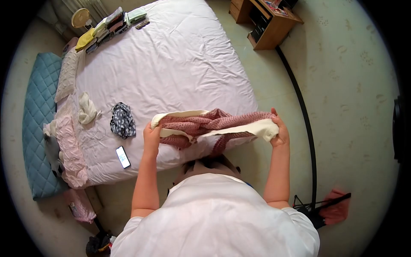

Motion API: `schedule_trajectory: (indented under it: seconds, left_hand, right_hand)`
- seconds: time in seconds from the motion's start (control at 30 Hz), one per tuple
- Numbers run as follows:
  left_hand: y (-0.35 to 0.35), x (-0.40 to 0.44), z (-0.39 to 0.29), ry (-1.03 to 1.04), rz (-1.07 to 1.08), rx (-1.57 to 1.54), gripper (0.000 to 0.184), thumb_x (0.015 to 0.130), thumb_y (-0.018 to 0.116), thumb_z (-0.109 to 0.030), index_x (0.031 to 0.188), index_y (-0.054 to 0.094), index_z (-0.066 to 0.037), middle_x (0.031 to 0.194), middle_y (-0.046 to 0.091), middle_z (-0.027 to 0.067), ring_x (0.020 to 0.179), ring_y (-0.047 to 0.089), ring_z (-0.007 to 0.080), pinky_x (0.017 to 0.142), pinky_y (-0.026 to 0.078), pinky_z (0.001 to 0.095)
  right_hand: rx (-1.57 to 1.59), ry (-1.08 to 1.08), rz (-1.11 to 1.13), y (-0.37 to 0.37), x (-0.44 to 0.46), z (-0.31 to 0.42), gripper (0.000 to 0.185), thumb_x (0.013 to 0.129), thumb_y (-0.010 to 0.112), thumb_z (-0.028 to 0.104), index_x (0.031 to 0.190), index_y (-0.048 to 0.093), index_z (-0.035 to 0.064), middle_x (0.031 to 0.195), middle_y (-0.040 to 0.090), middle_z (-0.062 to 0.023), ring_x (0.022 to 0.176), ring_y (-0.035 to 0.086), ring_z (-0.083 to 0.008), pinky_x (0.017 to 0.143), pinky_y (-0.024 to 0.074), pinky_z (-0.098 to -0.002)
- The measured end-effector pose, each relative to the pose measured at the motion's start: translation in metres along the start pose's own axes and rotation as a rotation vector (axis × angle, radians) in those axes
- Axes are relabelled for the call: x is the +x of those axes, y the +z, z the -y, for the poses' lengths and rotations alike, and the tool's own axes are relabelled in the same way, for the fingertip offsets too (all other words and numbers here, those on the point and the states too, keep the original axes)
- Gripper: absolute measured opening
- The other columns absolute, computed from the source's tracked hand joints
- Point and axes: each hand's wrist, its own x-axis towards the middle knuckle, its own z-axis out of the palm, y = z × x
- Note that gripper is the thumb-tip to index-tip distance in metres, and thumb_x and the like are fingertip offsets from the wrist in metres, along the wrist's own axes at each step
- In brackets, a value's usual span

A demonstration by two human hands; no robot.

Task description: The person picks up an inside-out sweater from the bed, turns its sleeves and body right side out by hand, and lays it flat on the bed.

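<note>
A pink knit cardigan (pixel 218 122) with cream ribbed edging is stretched out between my two hands, above the near edge of the bed. My left hand (pixel 151 133) is closed on its left end, by the cream edging. At the other end, my right hand (pixel 280 130) grips the cream band, with the thumb pointing up. The knit sags and bunches in the middle, and part of it hangs down toward the bed's edge. Left of the cardigan, a dark polka-dot cloth (pixel 123 121) lies crumpled on the bed, with a lit phone (pixel 123 157) nearer to me.
The bed (pixel 171 64) has a pale pink sheet. Folded clothes (pixel 109 28) are stacked at its far left, near a fan (pixel 81 18). A cream cloth (pixel 87 109) lies beside the pillows and blue quilted headboard (pixel 40 124). A wooden desk (pixel 272 25) stands far right.
</note>
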Motion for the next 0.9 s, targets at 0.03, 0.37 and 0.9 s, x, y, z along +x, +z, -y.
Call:
schedule_trajectory:
  seconds: [0.03,0.37,0.9]
  left_hand:
    - [0.0,-0.001,0.003,0.006,0.01,0.012,0.023,0.086,0.059,-0.009,0.106,0.06,0.001,0.092,0.063,0.0037,0.078,0.058,0.0088,0.067,0.047,0.023]
    - [-0.003,-0.005,-0.002,0.025,0.014,0.079,0.023,0.085,0.061,-0.011,0.105,0.061,0.0,0.091,0.063,0.0032,0.076,0.057,0.0083,0.066,0.046,0.0232]
    - [-0.091,0.06,-0.096,0.309,-0.233,-0.461,0.02,0.091,0.052,-0.012,0.106,0.059,-0.001,0.097,0.064,0.0092,0.082,0.064,0.019,0.072,0.054,0.0316]
  right_hand:
    - [0.006,0.001,0.002,0.003,0.0,-0.001,0.045,0.083,0.054,0.001,0.126,0.046,0.0101,0.1,0.059,-0.0134,0.089,0.062,-0.0302,0.079,0.0555,-0.0455]
    - [-0.018,-0.058,-0.041,0.027,-0.007,0.003,0.041,0.082,0.056,0.001,0.122,0.048,0.0089,0.091,0.058,-0.009,0.078,0.061,-0.0227,0.071,0.0566,-0.039]
    - [-0.023,-0.681,0.169,0.039,0.006,0.112,0.039,0.085,0.053,0.009,0.124,0.05,0.0075,0.098,0.058,-0.0086,0.09,0.059,-0.0214,0.081,0.0506,-0.0371]
